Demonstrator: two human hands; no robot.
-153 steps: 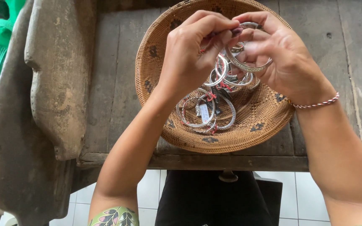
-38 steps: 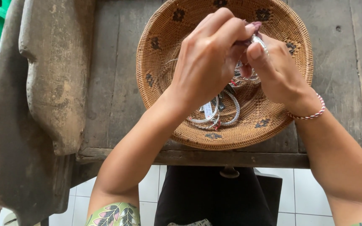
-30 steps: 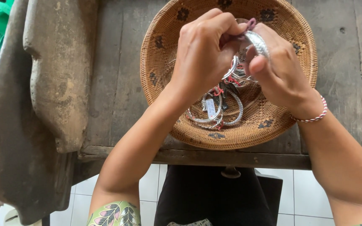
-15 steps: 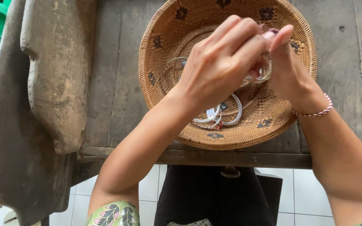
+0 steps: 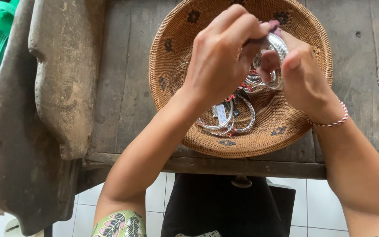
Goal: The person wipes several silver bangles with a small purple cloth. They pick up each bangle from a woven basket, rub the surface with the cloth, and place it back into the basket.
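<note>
bangles point(image 5: 224, 120) in basket point(image 5: 176, 39), basket on table point(image 5: 123, 87)

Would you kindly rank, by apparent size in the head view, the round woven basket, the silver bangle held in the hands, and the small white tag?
1. Round woven basket
2. Silver bangle, held by both hands
3. Small white tag, lying among the other bangles

A worn wooden table point(image 5: 123, 87) bears a woven basket point(image 5: 176, 52) and a carved wooden piece point(image 5: 64, 74).

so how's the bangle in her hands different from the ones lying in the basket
The held bangle is lifted above the woven basket, pinched between the left hand and right hand; the loose bangles lie flat on the basket floor, overlapping, with tags. All are silver-coloured rings.
</note>
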